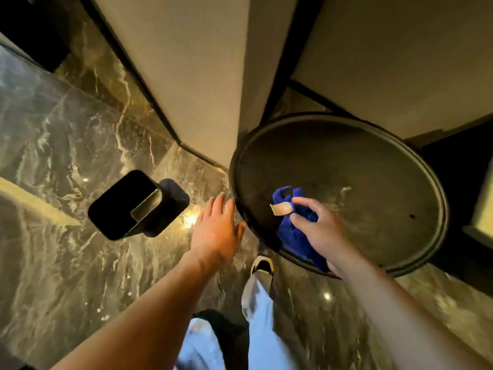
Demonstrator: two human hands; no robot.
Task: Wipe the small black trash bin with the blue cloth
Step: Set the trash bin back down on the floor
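The small black trash bin point(125, 206) stands on the marble floor at left of centre, square, with a slot opening in its top. My left hand point(216, 228) hovers open, fingers spread, to the right of the bin and apart from it, beside the edge of a round table. My right hand point(317, 231) is closed on the bunched blue cloth point(290, 233), which carries a pale tag and rests over the near part of the tabletop.
A round dark table point(373, 166) with a raised rim stands at right. Beige wall panels point(192, 62) with dark baseboards rise behind the bin. My legs and a shoe point(262, 264) are below the table edge. Glossy marble floor point(53, 145) spreads to the left.
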